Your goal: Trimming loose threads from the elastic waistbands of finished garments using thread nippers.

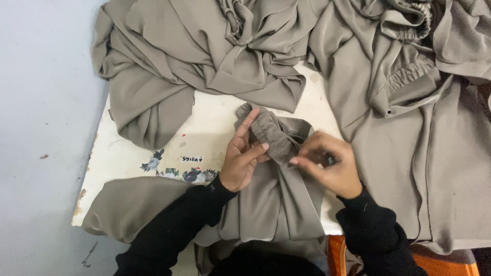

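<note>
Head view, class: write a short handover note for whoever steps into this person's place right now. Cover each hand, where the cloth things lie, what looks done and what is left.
Left hand: open, fingers propping the gathered cuff of the taupe garment from the left.
Right hand: pinching the same cuff from the right; something small and dark sits in its fingers, too small to identify.
The garment lies on the white table, its body trailing toward the wearer.
More taupe cloth is heaped at the far left and right; an elastic-gathered edge shows on the right.
Done or left: the work on the cuff is under way; how far cannot be told.
</note>
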